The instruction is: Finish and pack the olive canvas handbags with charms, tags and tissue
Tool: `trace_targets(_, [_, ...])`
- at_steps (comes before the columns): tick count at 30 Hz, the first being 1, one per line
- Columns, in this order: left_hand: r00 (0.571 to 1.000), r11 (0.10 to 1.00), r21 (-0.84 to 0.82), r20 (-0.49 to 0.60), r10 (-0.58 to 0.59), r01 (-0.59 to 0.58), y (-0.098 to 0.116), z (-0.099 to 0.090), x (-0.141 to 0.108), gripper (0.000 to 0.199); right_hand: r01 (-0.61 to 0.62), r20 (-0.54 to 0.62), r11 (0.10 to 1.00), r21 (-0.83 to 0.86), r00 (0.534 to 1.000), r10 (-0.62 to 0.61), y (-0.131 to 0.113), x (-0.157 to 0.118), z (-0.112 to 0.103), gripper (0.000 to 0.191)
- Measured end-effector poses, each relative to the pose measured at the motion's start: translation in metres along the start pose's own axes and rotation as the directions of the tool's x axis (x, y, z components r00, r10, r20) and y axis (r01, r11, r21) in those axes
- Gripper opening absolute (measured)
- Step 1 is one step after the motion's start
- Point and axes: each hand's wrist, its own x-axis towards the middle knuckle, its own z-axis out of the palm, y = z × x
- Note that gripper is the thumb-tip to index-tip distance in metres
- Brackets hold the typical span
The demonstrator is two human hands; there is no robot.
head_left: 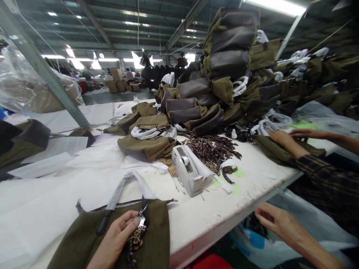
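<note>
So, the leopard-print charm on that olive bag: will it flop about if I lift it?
Probably floppy: the leopard-print charm droops below the left hand rather than standing out. Its metal clasp looks heaviest, so it may swing from there. It seems light, since one hand holds it easily.

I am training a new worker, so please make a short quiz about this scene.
1. What does the left hand hold over the olive bag?
2. True or false: the right hand grips the tape dispenser.
3. What lies next to the tape dispenser?
A. cardboard boxes
B. a heap of leopard-print charms
C. a plaid sleeve

Key:
1. A leopard-print charm
2. False
3. B
</note>
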Motion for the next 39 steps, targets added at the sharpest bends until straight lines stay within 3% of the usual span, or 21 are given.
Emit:
trace_targets(4, [1.000, 1.000, -0.023, -0.009, -0.002, 0.002, 0.001, 0.001, 0.000, 0.043, 0.016, -0.007, 1.000, 0.019, 1.000, -0.016, -0.016, 0.012, -0.002, 0.015])
trace_targets(11, [0.999, 1.000, -0.011, 0.045, -0.010, 0.011, -0.001, -0.002, 0.002, 0.037, 0.196, 0.080, 0.981, -0.009, 0.978, -0.195, -0.063, 0.039, -0.004, 0.015])
trace_targets(16, [0.999, 1.000, -0.016, 0.037, 0.007, -0.007, -0.003, -0.003, 0.003, 0.038, 0.285, -0.038, 0.949, -0.139, 0.956, -0.292, -0.106, 0.049, -0.010, 0.016])
trace_targets(18, [0.999, 1.000, -0.027, 0.040, 0.011, -0.010, -0.004, -0.003, 0.004, 0.038, 0.368, -0.064, 0.907, -0.204, 0.920, -0.387, -0.133, 0.054, -0.002, 0.017])
trace_targets(21, [0.999, 1.000, -0.027, 0.039, 0.006, -0.005, -0.005, -0.004, 0.004, 0.040, 0.467, 0.016, 0.802, -0.372, 0.867, -0.497, -0.173, 0.066, 0.023, 0.016])
trace_targets(25, [0.999, 1.000, -0.025, 0.049, 0.011, -0.010, -0.006, -0.004, -0.001, 0.040, 0.428, 0.060, 0.693, -0.580, 0.871, -0.488, -0.204, 0.080, 0.062, 0.024])
trace_targets(29, [0.997, 0.999, -0.024, 0.072, 0.023, -0.021, -0.005, -0.005, -0.005, 0.038, 0.392, 0.042, 0.677, -0.623, 0.881, -0.471, -0.216, 0.086, 0.077, 0.027])
trace_targets(35, [0.995, 0.998, -0.011, 0.079, 0.061, -0.060, -0.004, -0.006, -0.008, 0.032, 0.445, 0.072, 0.676, -0.587, 0.861, -0.504, -0.215, 0.088, 0.064, 0.028])
trace_targets(37, [0.994, 0.998, -0.017, 0.086, 0.064, -0.063, -0.005, -0.006, -0.009, 0.031, 0.469, 0.058, 0.733, -0.493, 0.858, -0.510, -0.212, 0.085, 0.057, 0.024])
trace_targets(39, [0.993, 0.998, -0.022, 0.100, 0.067, -0.066, -0.007, -0.007, -0.009, 0.030, 0.445, 0.016, 0.833, -0.329, 0.884, -0.466, -0.210, 0.081, 0.052, 0.018])
